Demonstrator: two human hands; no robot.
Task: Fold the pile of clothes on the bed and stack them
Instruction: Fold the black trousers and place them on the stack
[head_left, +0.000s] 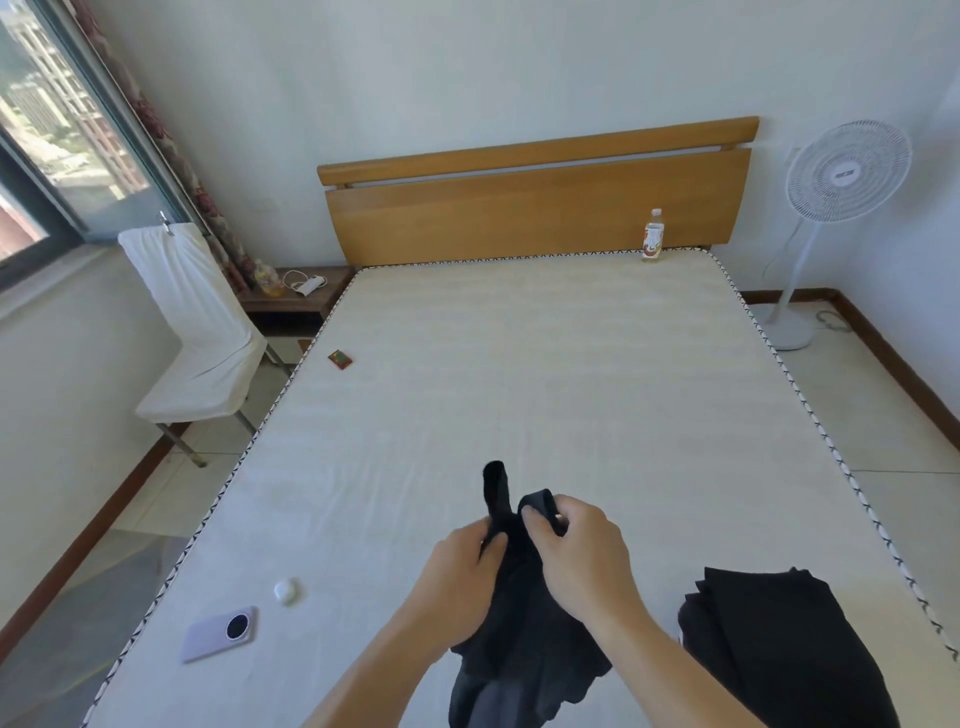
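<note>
- I am seeing the black garment (524, 613) hanging above the near part of the bed (519, 374), long axis running roughly vertical, two strap-like ends pointing up toward the headboard (535, 208).
- Left hand (462, 566) is pinching the left strap, fingers curled round the cloth.
- Right hand (582, 545) is gripping the right strap, knuckles up.
- Dark folded clothes (779, 639) are lying just beside, to the right.
- Phone (221, 634) and white case (287, 591) are lying well left.

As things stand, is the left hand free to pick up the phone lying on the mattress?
Probably not yet: the left hand grips the black garment together with the right hand. The phone itself lies uncovered to its left.
</note>
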